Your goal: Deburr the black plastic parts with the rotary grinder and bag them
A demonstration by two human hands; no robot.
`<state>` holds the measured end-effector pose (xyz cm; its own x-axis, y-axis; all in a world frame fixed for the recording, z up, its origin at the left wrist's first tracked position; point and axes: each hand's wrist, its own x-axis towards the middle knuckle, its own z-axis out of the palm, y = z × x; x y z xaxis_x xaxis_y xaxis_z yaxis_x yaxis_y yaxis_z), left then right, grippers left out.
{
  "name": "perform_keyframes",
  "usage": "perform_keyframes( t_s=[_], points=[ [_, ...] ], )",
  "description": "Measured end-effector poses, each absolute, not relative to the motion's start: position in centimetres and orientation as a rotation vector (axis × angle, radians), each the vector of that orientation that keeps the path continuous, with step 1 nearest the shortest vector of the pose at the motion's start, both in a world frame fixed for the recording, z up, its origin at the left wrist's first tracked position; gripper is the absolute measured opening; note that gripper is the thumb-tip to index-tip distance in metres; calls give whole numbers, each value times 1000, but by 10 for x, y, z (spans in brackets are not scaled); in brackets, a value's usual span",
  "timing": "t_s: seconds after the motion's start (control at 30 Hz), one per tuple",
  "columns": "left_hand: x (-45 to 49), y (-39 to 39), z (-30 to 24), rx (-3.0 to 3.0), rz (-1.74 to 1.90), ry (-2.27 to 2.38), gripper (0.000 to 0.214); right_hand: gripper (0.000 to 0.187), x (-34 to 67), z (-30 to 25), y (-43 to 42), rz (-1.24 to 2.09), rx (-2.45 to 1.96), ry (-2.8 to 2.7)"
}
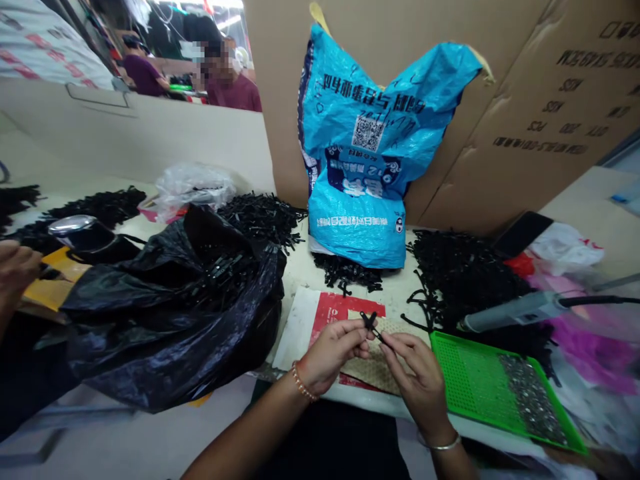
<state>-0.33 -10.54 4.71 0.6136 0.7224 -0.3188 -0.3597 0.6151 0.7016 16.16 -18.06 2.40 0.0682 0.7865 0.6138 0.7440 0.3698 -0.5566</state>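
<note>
My left hand (340, 347), with a beaded bracelet on its wrist, pinches a small black strap piece (369, 320) between thumb and fingers. Close beside it, my right hand (417, 373) pinches a slim black piece with a slot (379, 333). The two pieces meet or cross between my fingertips; whether they are joined I cannot tell. Both hands are over a tan textured pad (410, 353) that lies on a red and white sheet (320, 320). To the right, a green tray (463, 380) holds many small shiny metal parts (535, 397).
Left stands a black plastic bag (165, 333) filled with black pieces. A blue sack (360, 200) leans on cardboard (500, 80). Black strap piles (460, 273) flank it. A grey corded tool (515, 311) lies over the tray's back edge. Another person's hand (17, 273) is far left.
</note>
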Motion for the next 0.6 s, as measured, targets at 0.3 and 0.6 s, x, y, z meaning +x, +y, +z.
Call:
perform_keyframes(
  t_s=[0.3,0.6],
  points=[
    [2,-107,46,686,657,684,35,40,159,14,-185,11,-1429,-1665],
    [5,-105,40,664,675,715,35,38,162,12,-186,17,-1426,-1696]
  ],
)
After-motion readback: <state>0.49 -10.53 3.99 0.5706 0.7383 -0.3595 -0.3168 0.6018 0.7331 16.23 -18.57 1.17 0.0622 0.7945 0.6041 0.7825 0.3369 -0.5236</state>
